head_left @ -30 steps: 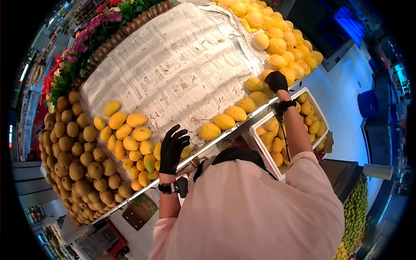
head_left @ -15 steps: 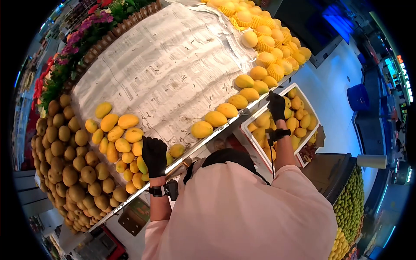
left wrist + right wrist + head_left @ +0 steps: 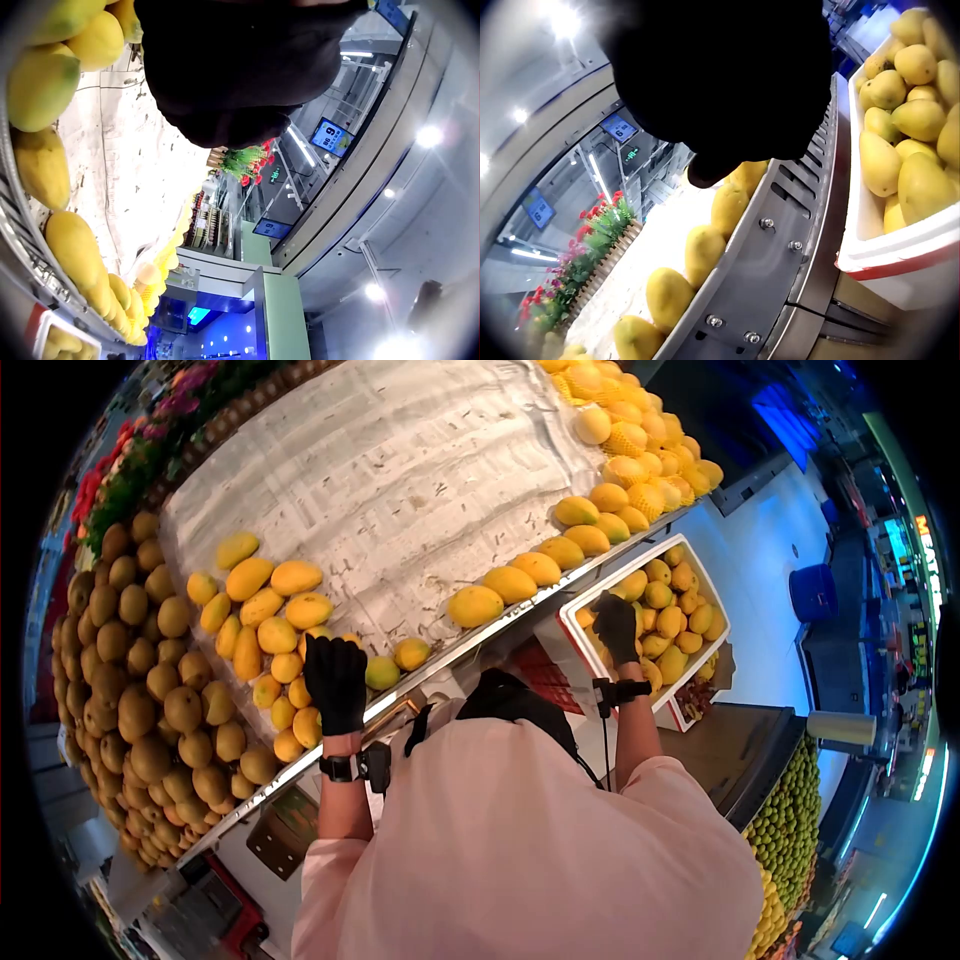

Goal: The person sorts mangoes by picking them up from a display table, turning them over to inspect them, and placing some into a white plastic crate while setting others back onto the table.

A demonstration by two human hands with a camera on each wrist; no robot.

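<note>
In the head view my black-gloved left hand is over the front right side of a mango pile, fingers bent. Beside it lie a greenish mango and a yellow mango. My gloved right hand is over the near left part of a white foam box of mangoes. A row of mangoes lines the display's front edge. The wrist views show the left glove and right glove as dark shapes; whether either holds something is hidden.
Paper covers the display. Kiwi-like brown fruits are heaped at left, netted yellow fruits at the far right. Flowers and a low wooden fence stand behind. A metal edge runs between display and box.
My right hand has left the row's far end and moved down to the box, leaving mangoes there. The left hand has moved onto the pile, its spread fingers now bent. The head view has shifted.
</note>
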